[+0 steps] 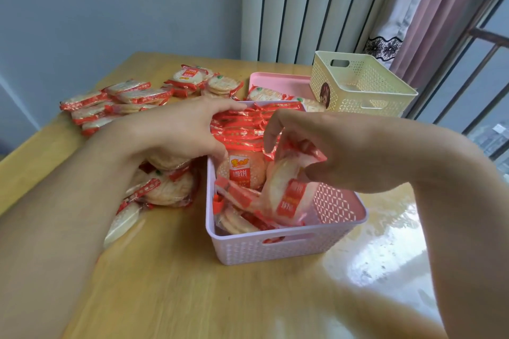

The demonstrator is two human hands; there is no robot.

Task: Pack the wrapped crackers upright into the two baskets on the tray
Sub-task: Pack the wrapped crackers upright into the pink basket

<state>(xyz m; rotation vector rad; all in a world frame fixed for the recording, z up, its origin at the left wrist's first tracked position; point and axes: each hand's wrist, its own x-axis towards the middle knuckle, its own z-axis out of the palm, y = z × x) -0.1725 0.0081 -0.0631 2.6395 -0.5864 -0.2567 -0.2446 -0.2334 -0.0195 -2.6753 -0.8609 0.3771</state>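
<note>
Fingers of the right hand are curled and pinched on the top seal of one cracker packet, which hangs tilted inside the lilac basket, its lower end down among other packets. Fingers of the left hand are spread and bent over the basket's left rim, pressing against the row of upright packets that fills the far half — whether they actually grip one, I cannot tell. One packet at the front of that row stands upright, label facing the camera. A few packets lie flat on the basket floor near the front wall.

The lilac basket sits on the wooden worktop, not on the pink tray behind it. The cream basket stands at the tray's right end, apparently empty. Loose packets lie scattered on the worktop to the left — more piled under the left wrist, two on the tray.
</note>
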